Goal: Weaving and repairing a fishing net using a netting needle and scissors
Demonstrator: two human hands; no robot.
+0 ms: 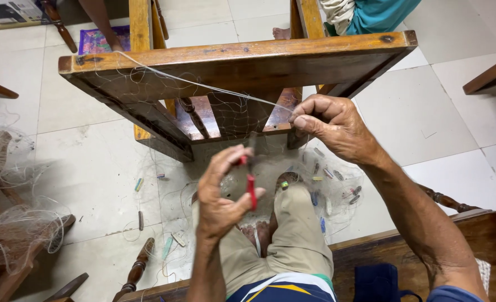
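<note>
head view: left hand [221, 193] at centre frame has its fingers clamped on a red-handled small tool [251, 187]. right hand [330, 124], right of centre, pinches thin pale fishing line [203, 85] stretched to the upturned brown wooden chair [236, 64] across the upper frame. fine translucent net [234, 114] hangs there, hard to make out. open tiled floor [432, 112] lies at right; another person is cut off at the top edge.

Net weights [326, 173] on tiled floor [91, 168]
</note>
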